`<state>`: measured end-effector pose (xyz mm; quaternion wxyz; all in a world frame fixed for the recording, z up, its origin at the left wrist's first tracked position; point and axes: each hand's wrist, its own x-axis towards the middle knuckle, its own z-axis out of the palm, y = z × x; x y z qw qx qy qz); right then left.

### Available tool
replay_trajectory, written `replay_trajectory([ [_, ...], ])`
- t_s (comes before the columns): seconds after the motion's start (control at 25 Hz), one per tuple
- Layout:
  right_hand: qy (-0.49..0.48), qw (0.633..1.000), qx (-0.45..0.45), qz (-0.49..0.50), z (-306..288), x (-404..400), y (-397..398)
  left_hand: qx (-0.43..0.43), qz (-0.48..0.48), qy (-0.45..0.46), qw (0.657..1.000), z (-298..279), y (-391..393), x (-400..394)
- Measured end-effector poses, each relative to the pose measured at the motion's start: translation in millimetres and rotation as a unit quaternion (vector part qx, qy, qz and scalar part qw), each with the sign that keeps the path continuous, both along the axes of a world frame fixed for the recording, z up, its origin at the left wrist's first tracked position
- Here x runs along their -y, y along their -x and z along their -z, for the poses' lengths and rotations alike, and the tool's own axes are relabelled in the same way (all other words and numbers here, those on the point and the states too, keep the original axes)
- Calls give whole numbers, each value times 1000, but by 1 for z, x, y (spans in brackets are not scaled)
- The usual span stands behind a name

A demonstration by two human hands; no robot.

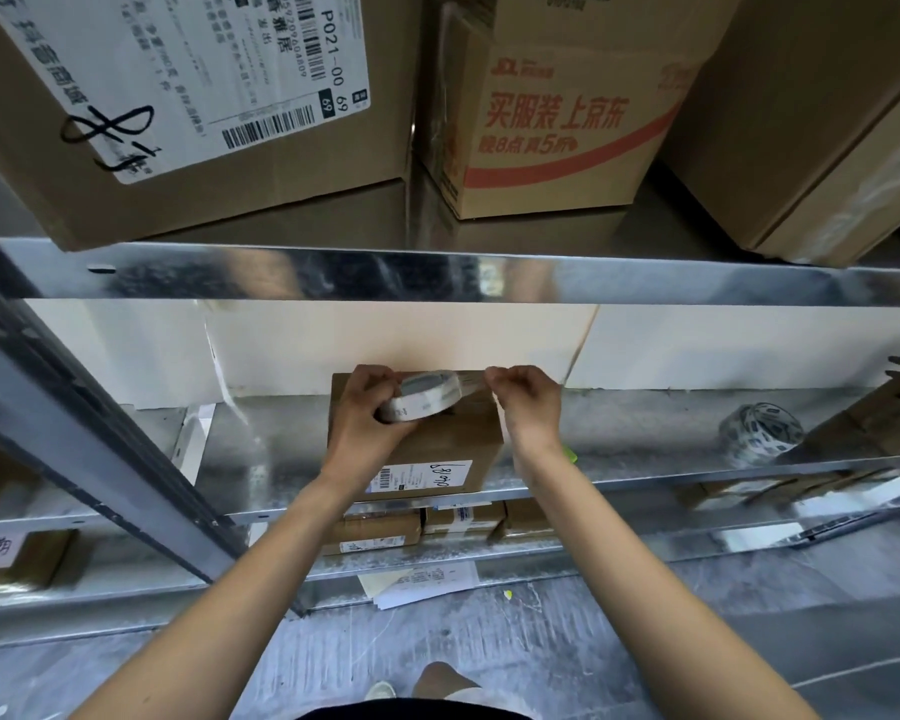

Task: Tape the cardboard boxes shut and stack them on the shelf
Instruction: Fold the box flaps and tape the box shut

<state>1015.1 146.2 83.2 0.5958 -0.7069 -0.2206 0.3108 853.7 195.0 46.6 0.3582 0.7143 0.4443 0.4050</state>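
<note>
A small cardboard box (440,452) with a white label facing me lies on the middle metal shelf (619,439). My left hand (367,415) grips a roll of printed tape (424,397) above the box's top. To the right, my right hand (528,402) pinches the free end of the tape, and a short strip stretches between the roll and my fingers, just over the box.
Big cardboard boxes (188,122) and a red-printed box (557,122) stand on the upper shelf. A second tape roll (762,433) lies at the right of the middle shelf. Smaller parcels (437,524) sit on the shelf below. A slanted metal brace (100,433) crosses the left.
</note>
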Motion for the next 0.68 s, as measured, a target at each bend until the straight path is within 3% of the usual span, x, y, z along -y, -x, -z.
replay_trajectory([
  [0.2,64,996,-44,32,15,4,-7,17,-44,-12,999,0,-5,0],
  [0.36,91,994,-53,23,20,-1,-14,39,-20,-17,999,-4,-13,1],
  [0.68,29,983,-179,0,13,7,-29,76,31,34,996,-8,-29,-4],
])
